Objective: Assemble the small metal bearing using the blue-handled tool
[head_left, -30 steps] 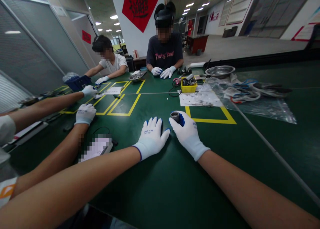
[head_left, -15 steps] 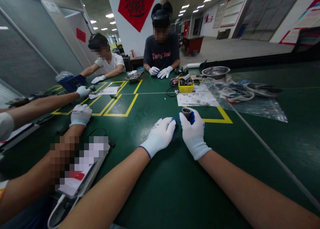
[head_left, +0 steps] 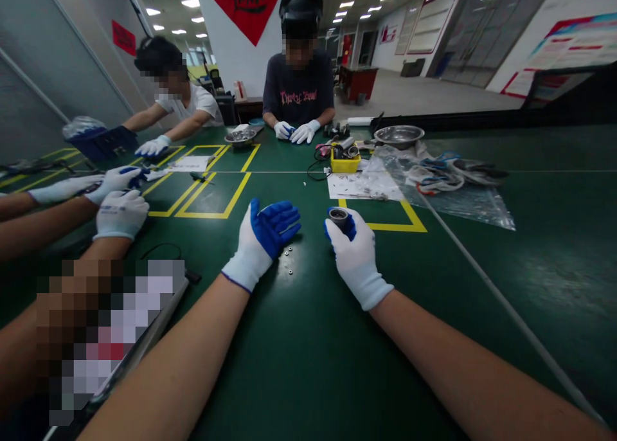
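My left hand (head_left: 264, 240), in a white glove with a blue palm, is turned palm up with its fingers stretched out and nothing in it. Several tiny metal rings, like nuts (head_left: 288, 253), lie on the green table (head_left: 299, 338) just right of that palm. My right hand (head_left: 354, 251), gloved the same way, is wrapped round a short dark cylindrical part (head_left: 338, 216). The part stands upright, its round hollow end facing up. Its lower portion is hidden by my fingers.
Ahead, a yellow bin (head_left: 345, 164) of parts stands by a white sheet (head_left: 359, 187) with small pieces. Farther right are a plastic bag (head_left: 486, 206), gloves (head_left: 436, 179) and a metal bowl (head_left: 399, 135). Co-workers' gloved hands (head_left: 121, 215) are at left; two people sit across.
My left hand has moved left and rolled over from palm down to palm up, and the tiny rings now show beside it. My right hand still holds the cylindrical part. The view has shifted.
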`<action>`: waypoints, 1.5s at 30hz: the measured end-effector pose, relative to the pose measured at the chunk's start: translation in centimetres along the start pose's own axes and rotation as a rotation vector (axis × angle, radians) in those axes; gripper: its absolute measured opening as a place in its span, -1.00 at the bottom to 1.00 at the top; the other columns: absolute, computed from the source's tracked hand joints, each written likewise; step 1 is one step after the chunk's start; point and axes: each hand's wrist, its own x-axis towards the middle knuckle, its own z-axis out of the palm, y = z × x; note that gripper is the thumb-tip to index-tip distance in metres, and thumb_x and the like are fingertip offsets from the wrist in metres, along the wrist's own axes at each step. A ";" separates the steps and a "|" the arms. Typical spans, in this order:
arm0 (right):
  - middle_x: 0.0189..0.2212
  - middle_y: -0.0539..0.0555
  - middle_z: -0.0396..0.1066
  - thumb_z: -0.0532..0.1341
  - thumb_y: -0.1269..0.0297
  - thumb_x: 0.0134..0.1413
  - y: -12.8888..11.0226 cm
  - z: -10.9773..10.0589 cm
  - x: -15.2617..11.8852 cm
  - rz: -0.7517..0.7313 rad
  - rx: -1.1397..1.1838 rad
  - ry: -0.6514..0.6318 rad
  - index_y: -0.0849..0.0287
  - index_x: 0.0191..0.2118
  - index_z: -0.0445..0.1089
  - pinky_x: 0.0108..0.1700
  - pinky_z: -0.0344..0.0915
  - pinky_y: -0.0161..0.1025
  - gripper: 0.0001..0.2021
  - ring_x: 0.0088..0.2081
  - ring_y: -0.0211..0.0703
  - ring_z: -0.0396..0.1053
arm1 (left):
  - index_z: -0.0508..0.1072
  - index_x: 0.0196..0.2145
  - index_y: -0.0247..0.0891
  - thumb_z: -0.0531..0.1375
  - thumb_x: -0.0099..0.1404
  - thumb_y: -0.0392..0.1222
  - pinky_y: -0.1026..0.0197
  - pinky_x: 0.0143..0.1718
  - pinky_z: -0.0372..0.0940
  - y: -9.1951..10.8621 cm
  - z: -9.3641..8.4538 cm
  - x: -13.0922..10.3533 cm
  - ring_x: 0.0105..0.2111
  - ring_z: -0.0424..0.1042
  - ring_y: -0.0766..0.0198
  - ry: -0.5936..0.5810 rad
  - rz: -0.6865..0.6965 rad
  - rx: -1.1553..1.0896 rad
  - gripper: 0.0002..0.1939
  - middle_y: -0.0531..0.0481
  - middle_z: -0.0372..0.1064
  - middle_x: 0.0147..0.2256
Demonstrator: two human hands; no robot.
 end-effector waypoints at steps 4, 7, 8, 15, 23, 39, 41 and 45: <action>-0.24 0.17 0.58 0.28 0.08 0.03 -0.1 -0.1 0.1 -0.014 -0.033 -0.068 0.12 -0.19 0.47 0.00 0.46 0.09 -0.73 -0.17 0.09 0.53 | 0.55 -0.19 -0.29 0.19 0.31 0.16 -0.05 -0.06 0.47 1.2 -1.2 -1.2 -0.19 0.56 0.00 0.036 0.180 0.628 -0.57 -0.22 0.56 -0.21; -0.29 0.14 0.58 0.28 0.11 0.02 -0.3 -0.1 -0.2 -0.040 -0.052 -0.125 0.10 -0.23 0.46 -0.04 0.47 0.06 -0.77 -0.20 0.08 0.53 | 0.56 -0.19 -0.23 0.32 0.16 0.06 -0.07 -0.05 0.41 2.0 -1.7 -2.6 -0.17 0.52 -0.05 -0.006 0.417 1.416 -0.65 -0.16 0.53 -0.19; -0.30 0.13 0.57 0.28 0.12 0.01 -0.4 -0.1 -0.3 -0.053 -0.060 -0.148 0.10 -0.25 0.45 -0.06 0.47 0.05 -0.79 -0.21 0.07 0.53 | 0.56 -0.21 -0.21 0.33 0.15 0.05 -0.07 -0.06 0.41 2.2 -1.7 -3.0 -0.18 0.51 -0.06 -0.032 0.429 1.597 -0.66 -0.15 0.53 -0.20; -0.29 0.11 0.56 0.25 0.21 0.07 -1.0 -0.3 -0.9 -0.175 -0.152 -0.326 0.12 -0.23 0.46 -0.07 0.46 -0.01 -0.84 -0.19 0.05 0.53 | 0.55 -0.12 -0.19 0.27 0.25 0.03 -0.02 0.01 0.38 2.0 -1.5 -3.8 -0.08 0.50 -0.06 -0.225 0.340 1.861 -0.68 -0.14 0.50 -0.08; -0.31 0.08 0.54 0.24 0.25 0.08 -1.3 -0.4 -1.0 -0.184 -0.136 -0.385 0.10 -0.26 0.44 -0.08 0.45 -0.04 -0.89 -0.20 0.02 0.51 | 0.58 -0.35 -0.14 0.33 0.14 -0.14 0.02 -0.01 0.38 1.6 -2.7 -3.0 -0.25 0.47 0.02 -0.221 0.448 1.464 -0.90 -0.08 0.53 -0.29; -0.44 -0.01 0.38 0.18 0.31 0.03 -1.5 -0.9 -1.0 -0.180 -0.052 -0.515 0.09 -0.37 0.31 -0.28 0.32 -0.15 -0.98 -0.37 -0.09 0.38 | 0.61 -0.14 -0.29 0.42 0.11 -0.22 0.05 -0.06 0.46 2.0 0.2 -5.2 -0.20 0.57 0.09 -0.345 0.341 0.623 -0.68 -0.12 0.61 -0.20; -0.43 0.00 0.39 0.19 0.31 0.04 -1.5 -0.9 -1.0 -0.171 -0.053 -0.532 0.09 -0.36 0.32 -0.27 0.33 -0.15 -0.98 -0.36 -0.09 0.39 | 0.60 -0.13 -0.29 0.43 0.09 -0.23 0.06 -0.07 0.47 1.9 0.1 -5.1 -0.20 0.57 0.09 -0.320 0.344 0.609 -0.65 -0.11 0.61 -0.20; -0.42 0.00 0.40 0.19 0.31 0.05 -1.6 -0.9 -0.9 -0.145 -0.026 -0.556 0.09 -0.36 0.32 -0.23 0.37 -0.13 -0.98 -0.33 -0.08 0.42 | 0.61 -0.24 -0.27 0.41 0.11 -0.21 0.04 -0.06 0.46 1.9 0.1 -5.0 -0.22 0.56 0.10 -0.323 0.377 0.650 -0.77 -0.09 0.61 -0.24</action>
